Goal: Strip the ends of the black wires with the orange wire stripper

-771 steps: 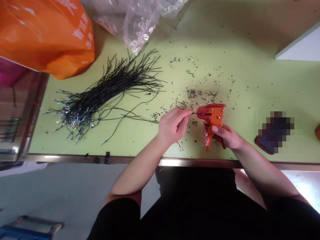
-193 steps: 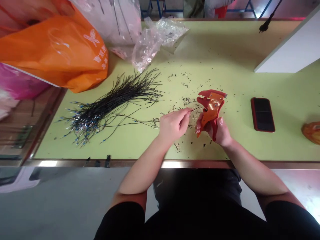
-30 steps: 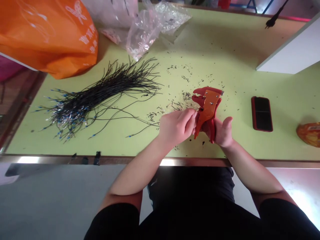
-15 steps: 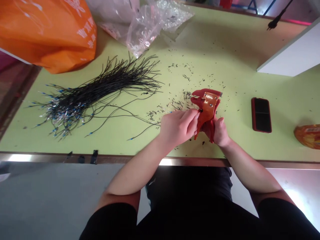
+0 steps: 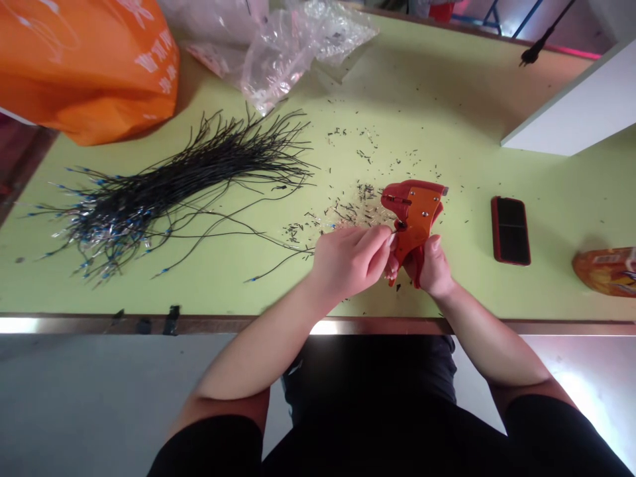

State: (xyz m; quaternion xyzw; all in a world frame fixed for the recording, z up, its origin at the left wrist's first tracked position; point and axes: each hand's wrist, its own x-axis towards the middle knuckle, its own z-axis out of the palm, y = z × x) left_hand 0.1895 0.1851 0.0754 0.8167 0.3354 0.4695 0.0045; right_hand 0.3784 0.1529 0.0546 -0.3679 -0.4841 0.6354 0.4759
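Note:
My right hand [image 5: 433, 266] is wrapped round the handles of a red and orange wire stripper [image 5: 417, 213], whose jaws point left. My left hand [image 5: 352, 260] is closed in a pinch beside the tool's inner edge, and a thin black wire runs out from under it to the left. Left of my hands lies a large bundle of black wires [image 5: 189, 173] with blue and shiny tips at its left end. Small black clippings [image 5: 350, 211] are scattered on the table round the tool.
An orange bag [image 5: 99, 73] and clear plastic bags [image 5: 283, 53] lie at the back left. To the right are a phone [image 5: 511, 230], an orange package [image 5: 606, 270] and a white panel [image 5: 571, 106]. A black plug [image 5: 531, 53] hangs at the back right.
The jaws of the wire stripper have closed, and the tool has turned slightly. The whole view has shifted a little, and my left hand stays beside the tool.

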